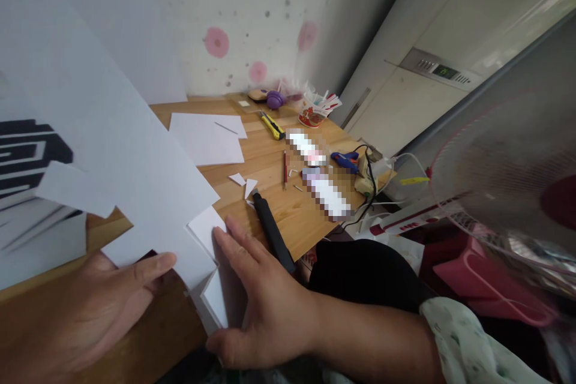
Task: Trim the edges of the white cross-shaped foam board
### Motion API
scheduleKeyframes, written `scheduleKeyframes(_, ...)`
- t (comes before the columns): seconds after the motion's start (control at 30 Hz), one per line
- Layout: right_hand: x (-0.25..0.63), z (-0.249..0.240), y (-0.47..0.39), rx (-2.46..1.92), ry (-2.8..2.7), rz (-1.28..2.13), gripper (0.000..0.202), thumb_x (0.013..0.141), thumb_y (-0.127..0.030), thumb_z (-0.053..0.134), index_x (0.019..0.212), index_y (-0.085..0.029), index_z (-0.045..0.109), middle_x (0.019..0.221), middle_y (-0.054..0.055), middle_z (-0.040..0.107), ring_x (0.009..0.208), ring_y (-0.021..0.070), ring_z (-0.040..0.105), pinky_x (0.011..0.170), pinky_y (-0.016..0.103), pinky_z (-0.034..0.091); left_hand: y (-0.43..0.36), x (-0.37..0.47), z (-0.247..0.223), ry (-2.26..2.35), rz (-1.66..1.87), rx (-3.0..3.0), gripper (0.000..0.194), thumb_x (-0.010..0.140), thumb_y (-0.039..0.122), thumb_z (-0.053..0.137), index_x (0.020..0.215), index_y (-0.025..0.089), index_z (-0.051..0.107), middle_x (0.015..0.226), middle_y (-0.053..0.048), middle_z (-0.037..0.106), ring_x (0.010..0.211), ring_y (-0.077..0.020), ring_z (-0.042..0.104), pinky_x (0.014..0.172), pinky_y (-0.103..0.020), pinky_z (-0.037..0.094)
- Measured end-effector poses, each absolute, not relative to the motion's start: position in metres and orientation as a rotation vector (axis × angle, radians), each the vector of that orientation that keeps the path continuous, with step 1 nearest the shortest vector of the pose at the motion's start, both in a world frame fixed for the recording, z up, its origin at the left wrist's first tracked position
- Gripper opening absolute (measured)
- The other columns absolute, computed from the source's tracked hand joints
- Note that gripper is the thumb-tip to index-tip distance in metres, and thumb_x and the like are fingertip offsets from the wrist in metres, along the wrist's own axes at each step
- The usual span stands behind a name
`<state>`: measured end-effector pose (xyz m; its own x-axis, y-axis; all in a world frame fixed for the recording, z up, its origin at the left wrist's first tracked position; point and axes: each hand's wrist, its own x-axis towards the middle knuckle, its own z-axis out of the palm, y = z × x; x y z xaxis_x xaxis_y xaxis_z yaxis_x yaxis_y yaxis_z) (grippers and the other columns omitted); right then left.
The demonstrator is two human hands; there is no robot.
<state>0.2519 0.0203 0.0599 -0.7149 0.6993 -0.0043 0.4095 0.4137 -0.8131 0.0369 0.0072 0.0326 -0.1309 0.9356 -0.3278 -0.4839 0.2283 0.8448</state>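
A large white card sheet (139,168) slants across the left half of the head view, its lower end cut and folded into small flaps. Near that end, my left hand (108,306) pinches the edge, thumb on top and fingers beneath. Thumb and fingers of my right hand (274,294) span the folded flaps (216,300) and press them from the right. The palm hides part of the fold. Just beyond my right fingers lies a thick black cutter-like tool (272,231), close to small white paper scraps (250,187).
On the wooden table (252,153) are white sheets (207,141), a yellow box cutter (272,126), a dark red pencil (285,169), a blue glue gun (345,161) and a paper tub (312,113). Two items are pixelated. A fan (508,174) stands right.
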Motion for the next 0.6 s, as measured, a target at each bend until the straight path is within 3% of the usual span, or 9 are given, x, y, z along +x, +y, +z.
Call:
scheduleKeyframes(0.17,0.262,0.055,0.027,-0.798,-2.249,1.354,0.119,0.061,-0.043,0.082,0.156,-0.006,0.02,0.162,0.026,0.013,0.15,0.034,0.018,0.118,0.049,0.023,0.008,0.04,0.05,1.136,1.311,0.439,0.076,0.062,0.02,0.086,0.129,0.038,0.056,0.115,0.003,0.072,0.11,-0.0264,0.066,0.083,-0.033,0.064)
scheduleKeyframes(0.3,0.268,0.051,0.033,-0.645,-2.097,1.588,0.117,0.061,-0.037,0.086,0.156,-0.014,0.022,0.163,0.02,0.017,0.15,0.0322,0.02,0.12,0.048,0.017,0.007,0.044,0.068,1.132,1.23,0.491,0.068,0.066,0.021,0.083,0.127,0.038,0.057,0.115,0.002,0.071,0.11,-0.0244,0.066,0.086,-0.03,0.063)
scheduleKeyframes(0.43,0.267,0.051,0.033,-0.533,-1.631,2.125,0.107,0.06,-0.031,0.088,0.152,-0.023,0.035,0.156,0.013,0.039,0.142,0.0323,0.038,0.117,0.048,0.024,0.006,0.043,0.067,1.098,1.158,0.63,0.047,0.068,0.033,0.085,0.111,0.026,0.066,0.106,-0.006,0.074,0.096,-0.0259,0.069,0.078,-0.031,0.063)
scheduleKeyframes(0.6,0.262,0.063,0.027,-0.41,-1.138,2.414,0.082,0.064,-0.032,0.082,0.14,-0.025,0.054,0.131,0.006,0.062,0.117,0.0252,0.056,0.102,0.039,0.037,0.007,0.043,0.057,0.997,1.211,0.571,0.053,0.057,0.032,0.092,0.101,0.02,0.064,0.087,-0.005,0.073,0.079,-0.0219,0.069,0.067,-0.031,0.063)
